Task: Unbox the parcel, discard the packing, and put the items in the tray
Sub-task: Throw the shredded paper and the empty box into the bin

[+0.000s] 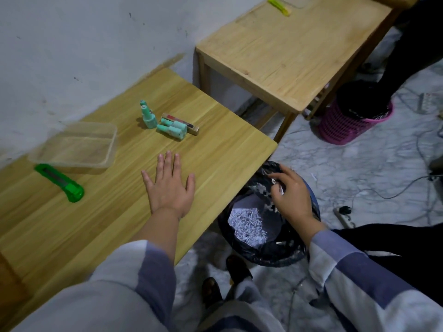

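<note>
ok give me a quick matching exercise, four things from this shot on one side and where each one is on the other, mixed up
Things:
1. clear tray
2. green box cutter
3. teal bottles
4. shredded paper

Places:
A. in the black-lined bin on the floor
B. near table, between the tray and the near edge
C. near table, by the wall on the left
D. middle of the near table, beyond the flat left hand

Pairs: 1-C, 2-B, 3-D, 4-A
</note>
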